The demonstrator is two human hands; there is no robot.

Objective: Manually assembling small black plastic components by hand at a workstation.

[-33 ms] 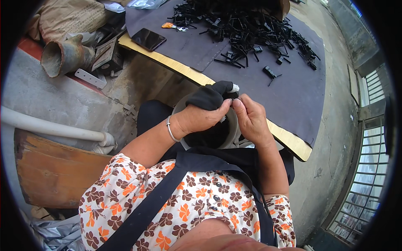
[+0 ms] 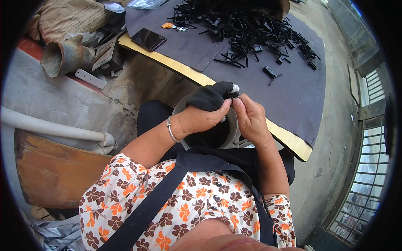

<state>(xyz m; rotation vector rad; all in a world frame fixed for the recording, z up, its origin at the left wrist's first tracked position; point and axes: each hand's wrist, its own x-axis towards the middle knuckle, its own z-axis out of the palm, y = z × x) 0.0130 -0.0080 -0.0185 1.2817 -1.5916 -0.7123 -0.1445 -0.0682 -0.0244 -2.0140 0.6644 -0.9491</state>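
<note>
Both my hands meet over a pale bucket (image 2: pixel 235 132) that holds dark contents. My left hand (image 2: pixel 205 109) wears a black covering over its fingers, with a white wrap on one fingertip and the thumb bare. Its fingers are closed on a small black plastic part (image 2: pixel 235 95), mostly hidden by the hands. My bare right hand (image 2: pixel 251 117) pinches the same part between thumb and forefinger. Beyond them, a heap of black plastic parts (image 2: pixel 247 37) with thin prongs lies on the dark table cover. One loose black part (image 2: pixel 271 73) lies nearer to me.
The table (image 2: pixel 289 104) has a yellowish edge facing me. A phone (image 2: pixel 148 39) and a small orange-and-white item (image 2: pixel 173 26) lie at its left. A rusty metal pipe piece (image 2: pixel 63 56), a white pipe (image 2: pixel 50 123) and a brown board (image 2: pixel 58 171) are at my left.
</note>
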